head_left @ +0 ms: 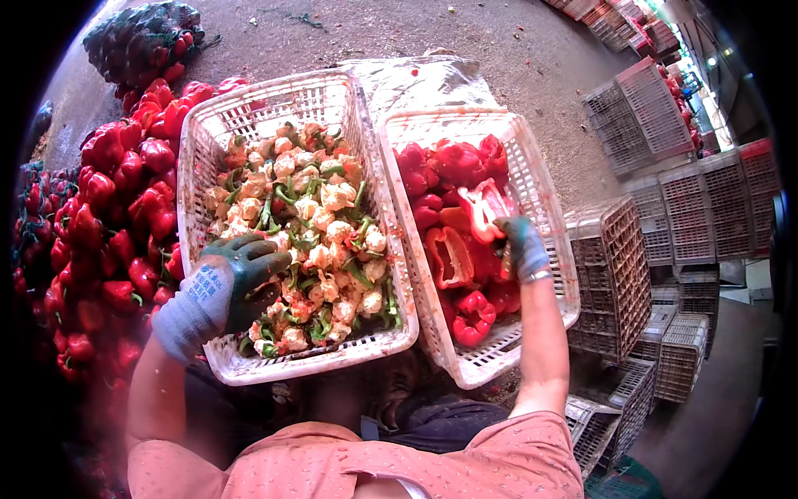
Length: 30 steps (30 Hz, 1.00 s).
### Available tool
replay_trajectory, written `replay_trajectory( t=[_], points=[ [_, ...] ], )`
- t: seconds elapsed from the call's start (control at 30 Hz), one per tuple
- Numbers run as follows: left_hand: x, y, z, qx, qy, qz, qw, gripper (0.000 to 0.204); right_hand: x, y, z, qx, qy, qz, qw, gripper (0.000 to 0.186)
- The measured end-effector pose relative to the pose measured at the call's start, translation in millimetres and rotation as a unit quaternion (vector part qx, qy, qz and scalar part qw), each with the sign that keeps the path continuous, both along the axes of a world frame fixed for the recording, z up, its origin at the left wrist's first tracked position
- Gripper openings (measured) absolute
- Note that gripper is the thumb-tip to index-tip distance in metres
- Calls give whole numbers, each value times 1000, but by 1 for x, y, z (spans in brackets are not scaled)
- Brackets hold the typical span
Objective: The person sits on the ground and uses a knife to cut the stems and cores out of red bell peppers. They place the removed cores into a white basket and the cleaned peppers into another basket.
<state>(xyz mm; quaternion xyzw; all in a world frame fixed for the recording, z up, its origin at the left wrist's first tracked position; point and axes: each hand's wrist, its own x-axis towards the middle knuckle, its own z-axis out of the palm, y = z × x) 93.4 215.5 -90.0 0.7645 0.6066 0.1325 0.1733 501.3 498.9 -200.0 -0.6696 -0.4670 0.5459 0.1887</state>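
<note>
My left hand (241, 279), in a grey glove with a dark green palm, is over the left side of a white plastic crate (193, 200). Its fingers stretch out across pale pepper cores with green stems (324, 220), and I see nothing held in it. In a second white crate (539, 179) lie red bell peppers (474, 320), several of them cut open. My gloved right hand (524, 245) is closed there around a short brownish handle (506, 262), like a knife's; no blade shows. Its fingertips are against a cut pepper piece (485, 210) with its pale inside upward.
A big heap of whole red peppers (125, 191) lies to the left, with a filled dark net sack (141, 41) behind it. Empty stacked crates (611, 279) stand close on the right, more crates (640, 108) farther off. A whitish sheet (416, 83) lies beyond the two crates.
</note>
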Motion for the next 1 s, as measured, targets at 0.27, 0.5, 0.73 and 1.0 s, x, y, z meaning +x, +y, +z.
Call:
replay_trajectory(
  t=[0.27, 0.5, 0.73, 1.0],
  points=[
    [1, -5, 0, -35, -3, -14, 999, 49, -26, -42, 61, 394, -454, 193, 776, 54],
    [-38, -16, 29, 47, -33, 33, 998, 44, -47, -3, -28, 428, -321, 288, 795, 51],
    [-117, -100, 76, 131, -283, 331, 891, 41, 19, 54, -78, 233, -129, 363, 893, 58],
    [-147, -376, -108, 142, -125, 745, 639, 48, -84, -93, 116, 7, 104, 185, 977, 34]
  ],
)
